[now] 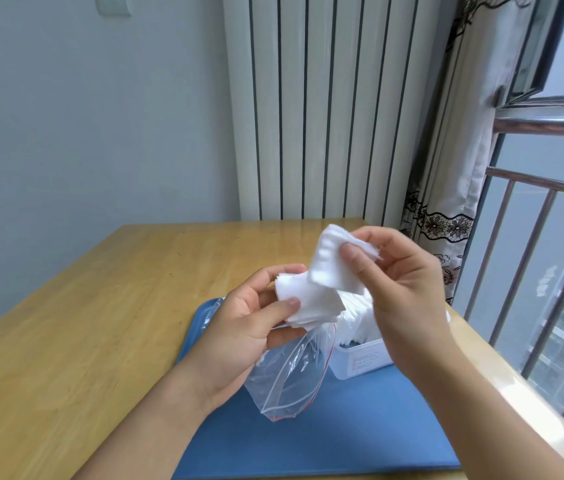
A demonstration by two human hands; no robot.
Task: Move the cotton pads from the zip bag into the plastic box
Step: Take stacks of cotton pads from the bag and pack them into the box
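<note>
left hand [242, 327] – bare | right hand [402, 289] – bare | forearms unsleeved

Bright, soft daylight from window [550, 271] at right; glare on table [100, 323] edge; faint shadows. Slight softness, wide-angle bending at edges.
</note>
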